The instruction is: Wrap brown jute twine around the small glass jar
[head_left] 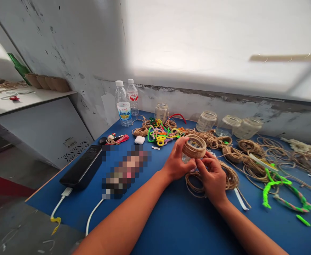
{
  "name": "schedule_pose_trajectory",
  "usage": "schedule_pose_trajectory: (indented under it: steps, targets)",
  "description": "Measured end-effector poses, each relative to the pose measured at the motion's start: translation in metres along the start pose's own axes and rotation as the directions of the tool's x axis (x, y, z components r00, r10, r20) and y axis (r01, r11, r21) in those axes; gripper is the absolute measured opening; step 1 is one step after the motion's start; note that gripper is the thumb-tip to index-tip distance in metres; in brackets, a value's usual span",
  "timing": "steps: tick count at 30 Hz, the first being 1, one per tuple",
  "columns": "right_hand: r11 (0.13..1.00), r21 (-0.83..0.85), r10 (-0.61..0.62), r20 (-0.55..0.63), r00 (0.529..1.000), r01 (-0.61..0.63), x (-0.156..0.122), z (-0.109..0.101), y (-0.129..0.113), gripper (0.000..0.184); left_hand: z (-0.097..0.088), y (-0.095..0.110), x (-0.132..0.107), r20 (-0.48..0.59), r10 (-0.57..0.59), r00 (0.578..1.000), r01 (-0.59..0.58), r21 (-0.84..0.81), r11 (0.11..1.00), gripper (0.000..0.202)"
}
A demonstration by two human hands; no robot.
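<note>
Twine-wrapped jar [194, 148] gripped by left hand [175, 159], right hand [211, 177]

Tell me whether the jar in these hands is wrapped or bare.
Partly wrapped: jute twine coils tightly around the jar, while bare glass shows below the coils, beside the left hand.

rough jute twine [194, 149] wraps a smooth glass jar [186, 158]; the blue tabletop [171, 223] looks matt.

left hand [174, 161], right hand [210, 176] curled together
</note>
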State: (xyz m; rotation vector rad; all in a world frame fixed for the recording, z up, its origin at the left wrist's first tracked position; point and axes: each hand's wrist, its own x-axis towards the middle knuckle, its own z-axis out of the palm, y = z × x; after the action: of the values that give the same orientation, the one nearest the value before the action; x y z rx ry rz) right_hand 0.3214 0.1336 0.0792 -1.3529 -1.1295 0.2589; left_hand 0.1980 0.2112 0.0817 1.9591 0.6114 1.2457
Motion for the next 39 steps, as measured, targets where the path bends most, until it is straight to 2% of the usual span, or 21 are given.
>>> schedule_pose_trajectory:
  steps: [10,17,26,39]
  targets:
    - [1.000,-0.007,-0.009,0.012,1.000,0.009,0.0004,-0.0009,0.0001,0.028,-0.0015,0.0004,-0.0011,0.018,0.055,0.998,-0.056,0.080,0.995,0.067]
    - [1.000,-0.021,-0.013,0.037,0.999,0.013,-0.0010,-0.0009,-0.0010,0.028,-0.0033,0.0017,-0.0045,0.028,0.027,0.999,-0.029,0.068,0.997,0.069]
    - [0.999,-0.021,-0.035,0.038,0.999,0.036,0.0004,-0.0021,-0.0027,0.027,-0.0053,0.0081,-0.0017,0.022,-0.013,1.000,0.012,0.040,0.999,0.061]
    - [1.000,0.014,0.023,0.047,0.999,-0.024,0.0008,-0.0032,-0.0008,0.029,-0.0053,0.0064,-0.0001,0.032,-0.022,0.999,0.021,0.025,0.999,0.063]
